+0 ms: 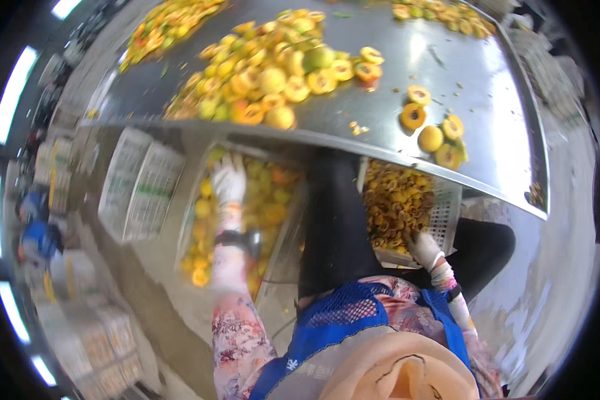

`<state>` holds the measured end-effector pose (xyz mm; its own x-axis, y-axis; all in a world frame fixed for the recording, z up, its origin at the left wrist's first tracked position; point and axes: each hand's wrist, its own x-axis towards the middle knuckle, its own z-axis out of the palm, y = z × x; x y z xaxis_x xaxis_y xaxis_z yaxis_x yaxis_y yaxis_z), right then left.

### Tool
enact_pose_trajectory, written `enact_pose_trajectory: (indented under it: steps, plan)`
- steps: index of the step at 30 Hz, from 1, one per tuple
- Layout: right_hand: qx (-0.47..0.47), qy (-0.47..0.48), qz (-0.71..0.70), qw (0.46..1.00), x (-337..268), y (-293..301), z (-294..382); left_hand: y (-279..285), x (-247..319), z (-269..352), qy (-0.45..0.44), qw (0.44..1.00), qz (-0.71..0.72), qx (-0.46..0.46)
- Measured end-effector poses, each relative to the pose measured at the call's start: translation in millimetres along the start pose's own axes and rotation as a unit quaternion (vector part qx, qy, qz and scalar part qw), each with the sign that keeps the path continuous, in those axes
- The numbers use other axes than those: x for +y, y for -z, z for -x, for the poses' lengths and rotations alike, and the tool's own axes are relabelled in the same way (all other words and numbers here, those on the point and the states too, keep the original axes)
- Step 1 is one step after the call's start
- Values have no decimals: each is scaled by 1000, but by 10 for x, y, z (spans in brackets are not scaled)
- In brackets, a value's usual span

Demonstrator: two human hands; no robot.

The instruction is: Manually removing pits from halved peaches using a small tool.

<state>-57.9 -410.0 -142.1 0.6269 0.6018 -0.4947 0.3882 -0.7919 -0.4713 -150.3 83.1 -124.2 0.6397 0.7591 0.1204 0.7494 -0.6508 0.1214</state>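
My left hand (pixel 229 179), in a white glove, reaches over a crate of whole yellow-orange fruit (pixel 201 252) at the left; its fingers lie at the fruit near the crate's far end, and whether they hold any is unclear. My right hand (pixel 422 248), also gloved, hangs at the near edge of a white plastic crate (pixel 441 215) filled with small brownish-yellow fruit pieces (pixel 397 200). Its fingertips are blurred against the pieces. Above both crates, a heap of halved, pitted fruit (pixel 260 75), apricot- or peach-like, lies on a metal table (pixel 350 112).
Several loose halves (pixel 447 145) lie at the table's right, whose raised metal edge (pixel 530 105) curves round. More fruit (pixel 167 25) is piled at the far left. White crates (pixel 142 185) stand on the floor at left. Beyond them is a person in blue (pixel 40 237).
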Motion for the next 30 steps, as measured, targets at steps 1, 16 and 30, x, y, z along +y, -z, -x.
enact_pose_trajectory:
  steps: [1,16,30]
  plan:
    - [29,26,20,999,82,-95,-99,-396,-357,-44,-132,987,-94,16]
    - [72,30,-11,997,373,-263,-224,1021,2247,-648,-346,936,34,61]
    - [278,179,-107,938,-620,708,368,852,2164,-279,-302,916,159,-212]
